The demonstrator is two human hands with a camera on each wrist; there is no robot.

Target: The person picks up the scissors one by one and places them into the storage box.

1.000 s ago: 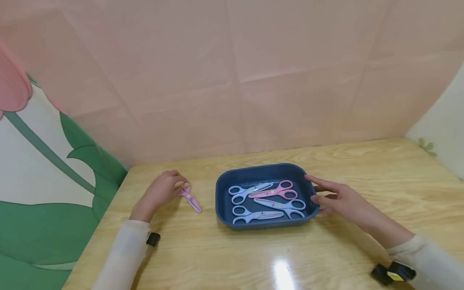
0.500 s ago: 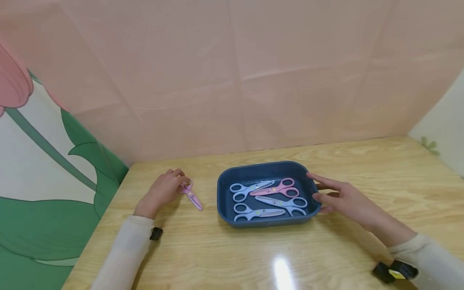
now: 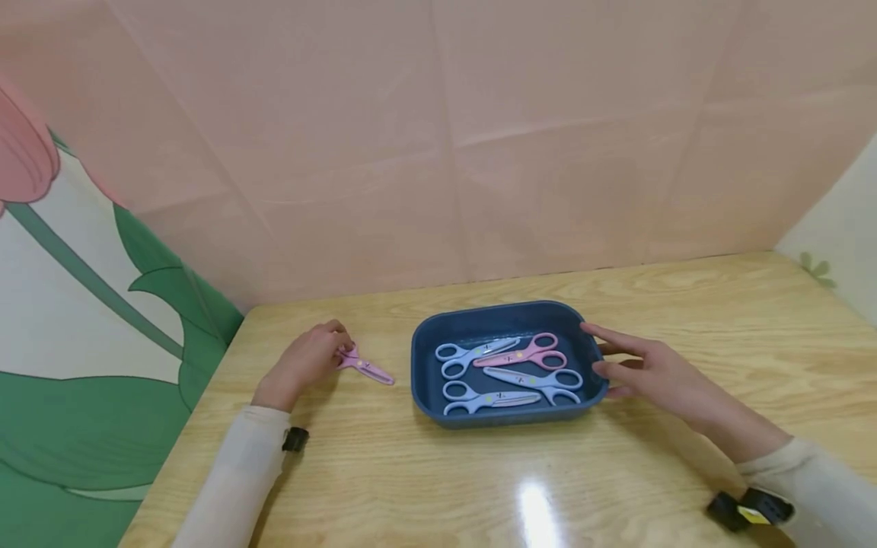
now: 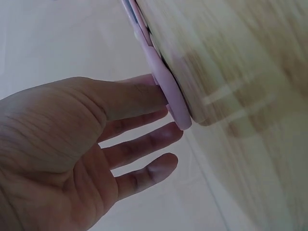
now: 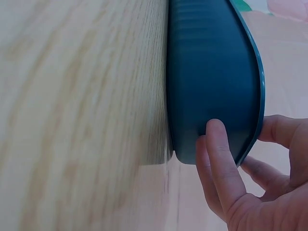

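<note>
My left hand (image 3: 310,358) pinches the handle end of a pair of pink scissors (image 3: 368,369) at the left of the table. In the left wrist view the thumb goes into a handle loop of the scissors (image 4: 166,84), close to the wood; the other fingers are spread behind. My right hand (image 3: 647,374) grips the right end of a dark blue tray (image 3: 507,417). The right wrist view shows fingers (image 5: 221,161) against the tray's outer wall (image 5: 211,72) and others at its rim. Inside lie several light blue scissors (image 3: 489,399) and one pink pair (image 3: 524,355).
Everything rests on a light wooden table (image 3: 411,487). A pink cloth-like backdrop (image 3: 438,152) rises along its back edge. At the left stands a panel with green leaves (image 3: 82,426), and a pale wall (image 3: 843,236) borders the right.
The pink scissors in my left hand have swung on the table, their tips turning toward the tray. My right hand has kept its hold on the tray.
</note>
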